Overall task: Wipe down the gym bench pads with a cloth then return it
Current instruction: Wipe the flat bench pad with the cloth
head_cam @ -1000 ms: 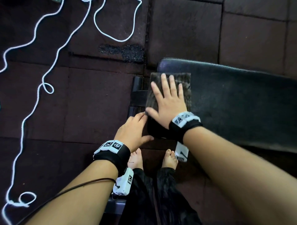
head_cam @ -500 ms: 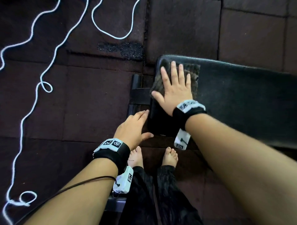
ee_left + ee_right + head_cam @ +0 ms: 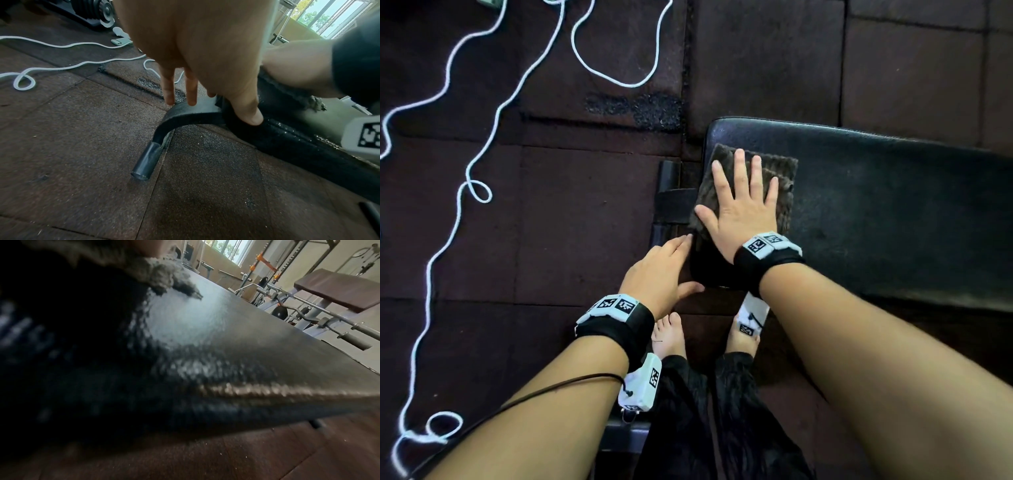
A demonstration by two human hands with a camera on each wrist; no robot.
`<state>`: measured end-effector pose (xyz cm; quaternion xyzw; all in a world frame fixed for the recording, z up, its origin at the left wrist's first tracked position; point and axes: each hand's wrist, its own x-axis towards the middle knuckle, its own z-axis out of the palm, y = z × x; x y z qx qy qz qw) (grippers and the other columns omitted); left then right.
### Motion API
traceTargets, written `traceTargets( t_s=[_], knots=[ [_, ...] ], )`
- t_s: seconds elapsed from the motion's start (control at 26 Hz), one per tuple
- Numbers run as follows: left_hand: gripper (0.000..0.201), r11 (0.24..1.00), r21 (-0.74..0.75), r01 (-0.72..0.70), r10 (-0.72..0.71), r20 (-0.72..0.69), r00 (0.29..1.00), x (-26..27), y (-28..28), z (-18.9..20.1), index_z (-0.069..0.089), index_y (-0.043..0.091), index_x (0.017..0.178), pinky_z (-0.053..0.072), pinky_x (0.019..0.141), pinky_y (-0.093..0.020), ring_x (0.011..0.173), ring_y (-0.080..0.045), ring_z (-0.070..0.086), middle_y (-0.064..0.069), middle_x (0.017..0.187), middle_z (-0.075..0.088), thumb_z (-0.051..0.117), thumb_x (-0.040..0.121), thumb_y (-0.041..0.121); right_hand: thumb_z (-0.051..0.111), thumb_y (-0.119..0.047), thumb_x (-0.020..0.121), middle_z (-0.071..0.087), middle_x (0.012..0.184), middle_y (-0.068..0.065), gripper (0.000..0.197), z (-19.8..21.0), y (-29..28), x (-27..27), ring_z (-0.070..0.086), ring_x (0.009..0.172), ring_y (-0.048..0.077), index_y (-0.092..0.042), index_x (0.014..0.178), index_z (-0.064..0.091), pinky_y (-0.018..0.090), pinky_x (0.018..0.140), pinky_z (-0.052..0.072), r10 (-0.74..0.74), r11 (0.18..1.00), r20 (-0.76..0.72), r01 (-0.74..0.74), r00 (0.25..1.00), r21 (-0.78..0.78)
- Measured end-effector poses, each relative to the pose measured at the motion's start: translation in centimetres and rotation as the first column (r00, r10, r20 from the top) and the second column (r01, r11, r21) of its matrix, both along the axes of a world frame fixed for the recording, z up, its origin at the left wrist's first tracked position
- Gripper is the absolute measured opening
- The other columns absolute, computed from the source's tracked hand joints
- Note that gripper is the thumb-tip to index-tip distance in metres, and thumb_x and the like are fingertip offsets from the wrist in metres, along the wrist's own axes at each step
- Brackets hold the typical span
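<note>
A black padded gym bench (image 3: pixel 876 212) runs from the middle to the right edge of the head view. A dark grey fluffy cloth (image 3: pixel 786 174) lies flat on its left end. My right hand (image 3: pixel 743 202) presses on the cloth with straight, spread fingers. In the right wrist view the cloth (image 3: pixel 162 277) shows as a fuzzy edge on the shiny pad (image 3: pixel 226 340). My left hand (image 3: pixel 661 270) rests at the pad's near left corner, fingers straight. In the left wrist view its thumb (image 3: pixel 249 112) touches the pad's side and its fingers reach over the curved bench foot (image 3: pixel 164 129).
Dark rubber floor tiles (image 3: pixel 551 222) surround the bench. A white cable (image 3: pixel 465 178) snakes across the floor at left. A phone (image 3: pixel 121 41) and a dumbbell (image 3: pixel 96 11) lie beyond. My bare feet (image 3: pixel 671 335) stand below the bench. Racks and another bench (image 3: pixel 339 288) stand behind.
My right hand slid the cloth away to the pad's far edge, then back toward me about halfway. The left hand stayed at the near left corner.
</note>
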<state>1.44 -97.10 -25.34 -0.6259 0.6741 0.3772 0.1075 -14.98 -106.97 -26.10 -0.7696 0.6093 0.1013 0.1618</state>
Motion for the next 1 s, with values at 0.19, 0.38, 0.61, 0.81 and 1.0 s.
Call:
traceTargets(
  t_s=[0.19,0.38,0.61,0.81,1.0],
  knots=[
    [0.093,1.0,0.001,0.031,-0.031,0.02,0.999,0.0,-0.3,0.1,0.017,0.024,0.161,0.05,0.099,-0.043,0.135,-0.019,0.041,0.014,0.163,0.022,0.067,0.088,0.054,0.036,-0.069,0.095,-0.008,0.171,0.006,0.083,0.0,8.0,-2.7,-0.008,0.156,0.032,-0.03,0.163,0.009,0.062,0.122,0.007,0.277,0.961,-0.015,-0.277,0.961,-0.006],
    [0.095,1.0,-0.013,0.024,-0.024,0.022,0.999,-0.2,-0.3,0.0,0.016,0.024,0.161,0.049,0.1,-0.044,0.134,-0.019,0.041,0.012,0.162,0.025,0.064,0.087,0.061,0.032,-0.074,0.093,-0.001,0.171,0.001,0.081,-0.2,2.6,-3.8,-0.003,0.157,0.027,-0.036,0.162,0.013,0.059,0.123,0.01,0.308,0.951,0.014,-0.307,0.951,-0.022],
    [0.09,1.0,-0.002,0.001,-0.001,0.022,1.0,-0.2,0.0,0.3,0.026,0.02,0.158,0.048,0.101,-0.044,0.137,-0.021,0.04,0.008,0.163,0.027,0.067,0.087,0.058,0.034,-0.07,0.094,-0.007,0.171,0.006,0.081,-0.1,4.2,-0.5,-0.008,0.156,0.033,-0.032,0.162,0.011,0.061,0.123,0.003,0.185,0.982,-0.014,-0.185,0.983,-0.044],
    [0.094,0.999,-0.045,-0.004,0.003,-0.019,1.0,0.0,-0.1,0.4,0.018,0.024,0.161,0.048,0.1,-0.042,0.133,-0.02,0.043,0.012,0.162,0.026,0.068,0.087,0.056,0.032,-0.071,0.094,0.002,0.171,0.0,0.076,-0.3,5.1,-4.7,-0.001,0.157,0.027,-0.038,0.161,0.015,0.057,0.124,0.01,0.358,0.934,0.046,-0.357,0.933,-0.036],
    [0.096,0.999,-0.043,0.0,-0.001,-0.01,1.0,0.0,-0.1,0.1,0.018,0.024,0.161,0.047,0.101,-0.039,0.134,-0.018,0.042,0.012,0.163,0.025,0.064,0.086,0.063,0.031,-0.072,0.093,-0.008,0.171,0.005,0.082,-0.4,0.1,-1.3,-0.008,0.156,0.032,-0.034,0.162,0.008,0.06,0.123,0.001,0.057,0.997,-0.016,-0.057,0.998,-0.044]
  ],
)
